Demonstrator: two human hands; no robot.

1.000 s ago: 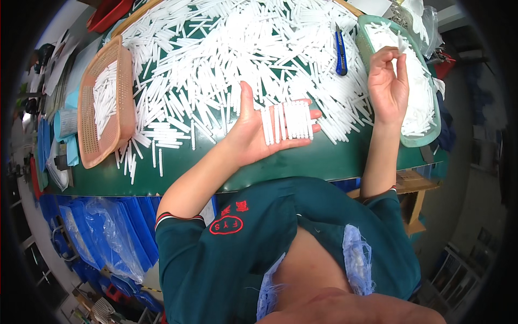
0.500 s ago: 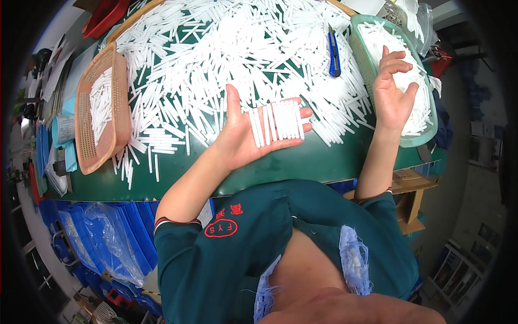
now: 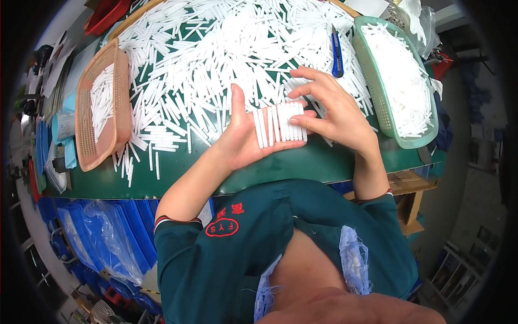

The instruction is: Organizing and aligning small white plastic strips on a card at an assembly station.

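Observation:
My left hand [image 3: 243, 141] lies palm up above the front of the table, thumb raised. A side-by-side row of short white plastic sticks [image 3: 278, 125] rests across its flat fingers, with wider gaps at the left than at the right. From the right, my right hand [image 3: 340, 116] reaches over the row. Its fingers are curved and apart, and its thumb is at the right-hand sticks; whether it presses on them I cannot tell. Behind both hands spreads a large loose pile of the same white sticks [image 3: 216, 59] on the green table [image 3: 232, 181].
At the left stands a pink-orange basket [image 3: 123, 119] with some sticks in it. A pale green basket [image 3: 388, 121] at the right is heaped with them. A blue utility knife [image 3: 337, 56] lies on the pile. Blue crates [image 3: 113, 232] are below the table's left side.
My right hand has moved left and nearer, from over the green basket to the right end of the stick row. My left hand and its row have hardly moved.

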